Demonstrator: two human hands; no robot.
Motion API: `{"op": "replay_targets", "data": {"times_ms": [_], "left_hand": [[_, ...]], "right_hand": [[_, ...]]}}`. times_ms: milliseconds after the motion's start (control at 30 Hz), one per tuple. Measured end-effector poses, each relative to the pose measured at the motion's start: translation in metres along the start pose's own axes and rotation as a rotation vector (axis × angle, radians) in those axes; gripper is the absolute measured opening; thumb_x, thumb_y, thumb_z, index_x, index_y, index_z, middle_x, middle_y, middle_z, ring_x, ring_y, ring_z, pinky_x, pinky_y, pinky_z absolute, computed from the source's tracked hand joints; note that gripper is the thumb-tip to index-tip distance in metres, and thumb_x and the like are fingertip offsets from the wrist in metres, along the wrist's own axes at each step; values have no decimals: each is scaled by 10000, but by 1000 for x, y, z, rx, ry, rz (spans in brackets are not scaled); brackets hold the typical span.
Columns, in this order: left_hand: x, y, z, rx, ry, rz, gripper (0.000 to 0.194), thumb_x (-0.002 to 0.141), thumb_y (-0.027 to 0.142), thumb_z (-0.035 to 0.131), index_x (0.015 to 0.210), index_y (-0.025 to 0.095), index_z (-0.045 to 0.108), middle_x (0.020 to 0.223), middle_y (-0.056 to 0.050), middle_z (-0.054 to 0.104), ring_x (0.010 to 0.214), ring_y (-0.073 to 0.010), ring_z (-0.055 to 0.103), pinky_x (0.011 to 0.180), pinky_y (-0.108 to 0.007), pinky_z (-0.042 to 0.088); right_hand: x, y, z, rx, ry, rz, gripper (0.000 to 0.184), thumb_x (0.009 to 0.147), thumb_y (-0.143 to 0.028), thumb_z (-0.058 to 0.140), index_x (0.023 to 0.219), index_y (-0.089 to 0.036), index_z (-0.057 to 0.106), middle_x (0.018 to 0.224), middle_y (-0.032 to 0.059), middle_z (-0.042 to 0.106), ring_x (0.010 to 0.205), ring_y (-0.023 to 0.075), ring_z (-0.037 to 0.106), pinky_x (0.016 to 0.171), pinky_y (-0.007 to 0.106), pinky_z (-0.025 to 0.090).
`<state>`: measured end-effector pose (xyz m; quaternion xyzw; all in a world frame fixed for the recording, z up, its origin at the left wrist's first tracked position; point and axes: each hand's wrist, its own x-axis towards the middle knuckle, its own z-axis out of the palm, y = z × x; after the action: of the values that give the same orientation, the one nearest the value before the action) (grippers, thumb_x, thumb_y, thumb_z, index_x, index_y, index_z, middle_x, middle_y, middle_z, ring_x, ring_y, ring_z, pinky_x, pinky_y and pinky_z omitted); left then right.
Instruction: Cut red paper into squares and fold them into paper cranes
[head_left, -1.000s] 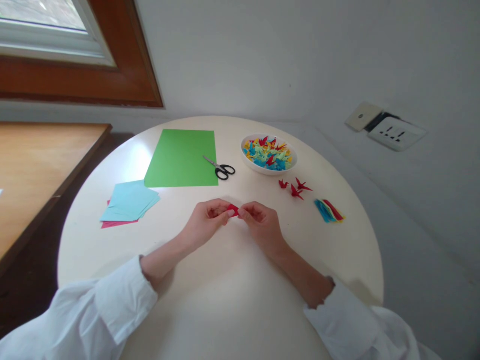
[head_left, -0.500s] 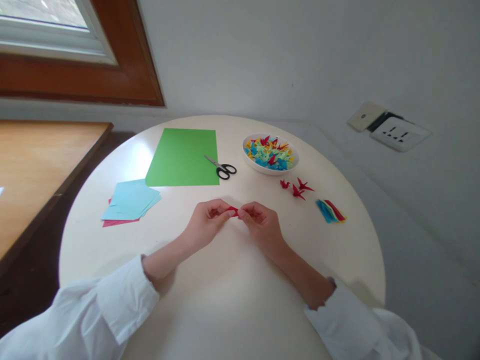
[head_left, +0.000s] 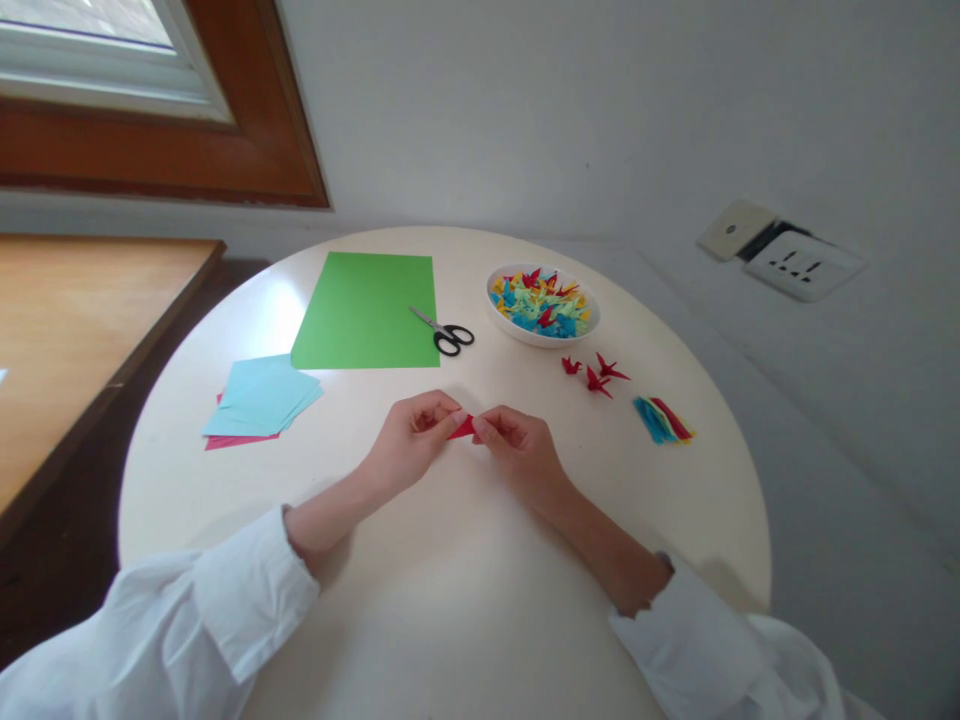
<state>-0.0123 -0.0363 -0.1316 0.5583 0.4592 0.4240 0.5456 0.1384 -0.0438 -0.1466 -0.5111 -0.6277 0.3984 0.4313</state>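
A small folded piece of red paper [head_left: 463, 428] is pinched between my two hands over the middle of the table. My left hand [head_left: 415, 432] closes thumb and fingers on its left part. From the other side my right hand [head_left: 520, 442] grips its right end, fingertips hiding that end. Three red paper cranes [head_left: 598, 382] lie on the table to the right of my right hand. Behind them stands a white bowl [head_left: 504, 327] full of folded paper cranes [head_left: 544, 300] in red, yellow, blue and pale green.
Black-handled scissors [head_left: 448, 338] rest partly on a green sheet [head_left: 364, 315]. Light blue paper squares [head_left: 259, 398] lie at the left over red paper [head_left: 232, 441]. Several coloured paper strips [head_left: 663, 421] sit near the right edge of the round white table [head_left: 450, 620].
The red paper has been turned between my fingers and now shows a larger, triangular face. Both hands stay in nearly the same place, still pinching it.
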Motion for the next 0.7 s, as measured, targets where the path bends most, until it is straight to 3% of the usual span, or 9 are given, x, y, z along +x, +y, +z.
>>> {"op": "replay_targets", "data": {"times_ms": [133, 333, 500, 700], "left_hand": [[2, -3, 0, 82, -21, 4, 348, 740, 474, 561, 630, 145, 583, 535, 12, 545, 482, -84, 439, 467, -210, 323], [1, -3, -1, 169, -106, 51, 419, 766, 509, 504, 524, 168, 467, 442, 61, 348, 423, -62, 283, 406, -205, 209], [-1, 1, 2, 133, -170, 25, 454, 738, 570, 508, 528, 169, 475, 445, 57, 349, 420, -60, 284, 402, -205, 205], [-2, 3, 2, 110, -183, 11, 449, 728, 555, 541, 523, 158, 499, 460, 34, 445, 440, -66, 352, 432, -206, 260]], "right_hand": [[1, 0, -1, 67, 34, 6, 252, 758, -394, 557, 629, -183, 608, 573, 3, 612, 550, 130, 531, 547, 253, 417], [2, -5, -1, 131, 40, 8, 270, 745, -421, 559, 614, -187, 585, 562, -2, 587, 560, 129, 523, 550, 253, 422], [3, -3, 2, 125, -24, 4, 321, 753, -460, 551, 587, -185, 562, 512, -20, 520, 519, 115, 467, 529, 254, 398], [-1, 1, 3, 179, -7, 32, 354, 752, -509, 545, 595, -192, 529, 519, -24, 506, 500, 107, 448, 502, 245, 390]]}}
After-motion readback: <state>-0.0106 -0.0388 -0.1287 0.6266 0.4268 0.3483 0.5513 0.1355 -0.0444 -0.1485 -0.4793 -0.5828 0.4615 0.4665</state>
